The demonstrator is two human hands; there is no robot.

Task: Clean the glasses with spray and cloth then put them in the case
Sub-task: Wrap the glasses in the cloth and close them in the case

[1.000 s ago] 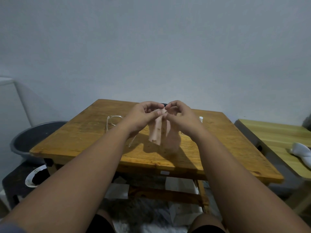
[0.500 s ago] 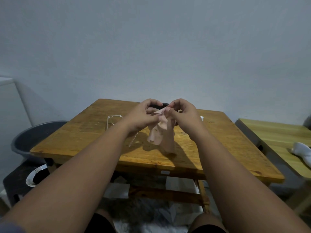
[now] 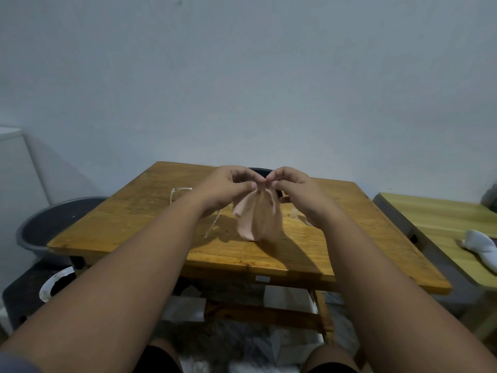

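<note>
A pale pink cloth (image 3: 258, 216) hangs over the wooden table (image 3: 139, 222), its lower edge close to the tabletop. My left hand (image 3: 226, 188) and my right hand (image 3: 295, 192) pinch its top edge side by side, fingertips almost touching. Clear-framed glasses (image 3: 180, 191) lie on the table just left of my left hand, one temple (image 3: 212, 224) showing below my wrist. A dark case (image 3: 260, 172) sits behind my hands, mostly hidden. A small clear object (image 3: 295, 214) lies by my right wrist; I cannot tell whether it is the spray.
A grey basin (image 3: 53, 224) stands on the floor to the left, a white-rimmed bowl (image 3: 53, 285) in front of it. A second, lighter table (image 3: 435, 224) on the right carries a white object (image 3: 481, 249). Paper lies under the wooden table.
The cloth was a narrow folded strip a second ago; it now hangs wider, spread into loose folds. Both hands stay at the same spot, still pinching its top.
</note>
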